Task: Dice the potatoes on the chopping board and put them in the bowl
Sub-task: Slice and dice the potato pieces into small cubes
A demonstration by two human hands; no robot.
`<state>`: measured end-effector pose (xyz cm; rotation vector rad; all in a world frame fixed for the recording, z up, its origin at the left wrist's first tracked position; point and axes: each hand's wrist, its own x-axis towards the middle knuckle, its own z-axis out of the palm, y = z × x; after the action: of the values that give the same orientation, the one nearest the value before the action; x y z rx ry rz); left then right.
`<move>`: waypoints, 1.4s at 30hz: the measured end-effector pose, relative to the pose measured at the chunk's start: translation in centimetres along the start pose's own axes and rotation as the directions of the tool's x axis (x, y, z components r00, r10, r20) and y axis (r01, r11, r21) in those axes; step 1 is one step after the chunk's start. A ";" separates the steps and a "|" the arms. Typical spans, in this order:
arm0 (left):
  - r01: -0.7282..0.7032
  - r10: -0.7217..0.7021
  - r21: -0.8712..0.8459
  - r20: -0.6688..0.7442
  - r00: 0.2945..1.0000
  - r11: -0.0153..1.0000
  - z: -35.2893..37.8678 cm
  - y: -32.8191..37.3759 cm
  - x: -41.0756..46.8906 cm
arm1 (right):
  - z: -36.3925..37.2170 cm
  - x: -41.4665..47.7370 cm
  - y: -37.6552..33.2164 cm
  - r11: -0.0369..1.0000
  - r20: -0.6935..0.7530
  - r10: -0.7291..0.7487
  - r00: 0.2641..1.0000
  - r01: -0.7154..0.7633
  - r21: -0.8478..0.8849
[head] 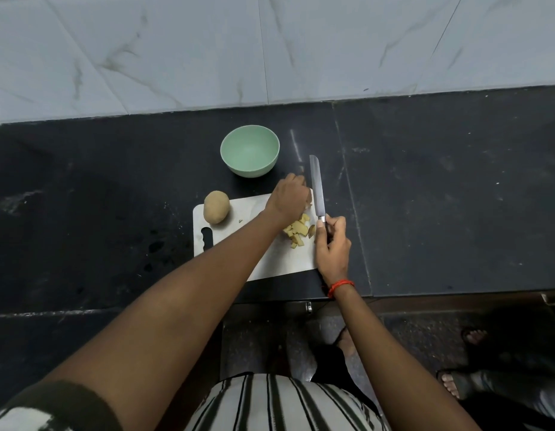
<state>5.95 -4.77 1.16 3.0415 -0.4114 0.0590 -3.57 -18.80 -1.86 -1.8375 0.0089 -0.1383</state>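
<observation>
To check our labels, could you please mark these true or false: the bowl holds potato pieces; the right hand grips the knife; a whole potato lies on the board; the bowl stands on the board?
The bowl holds pieces: false; it is empty, pieces lie on the board.
The right hand grips the knife: true.
A whole potato lies on the board: true.
The bowl stands on the board: false; it stands on the counter.

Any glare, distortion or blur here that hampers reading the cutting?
Head view: dim, even light; wide-angle bends the countertop edge; a pale glare streak lies beside the knife; diced potato pieces are sharp; the left hand hides whatever lies under it.
</observation>
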 end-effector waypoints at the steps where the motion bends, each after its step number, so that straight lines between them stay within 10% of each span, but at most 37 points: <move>1: -0.012 0.012 0.009 -0.007 1.000 1.000 0.0 0.0 -0.1 | 0.0 0.0 0.0 1.000 0.000 0.002 1.000 -0.002 0.005; 22: 0.053 -0.035 -0.190 0.097 0.995 0.980 0.8 -1.2 -1.1 | 0.0 0.0 0.2 1.000 -0.005 -0.012 1.000 0.012 -0.003; 33: 0.251 -0.470 -0.809 -0.035 0.882 0.532 -1.9 -4.2 -4.4 | 0.0 0.1 0.6 1.000 0.009 -0.011 1.000 0.011 -0.017; 42: 0.251 -0.282 -0.472 0.006 0.959 0.845 1.1 -6.2 -10.3 | 0.1 0.2 0.9 0.999 0.034 -0.032 0.999 0.033 -0.037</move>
<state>-2.25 3.81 -0.83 2.5733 0.0142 0.0342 -3.34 -18.96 -2.78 -1.8780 -0.0418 -0.1316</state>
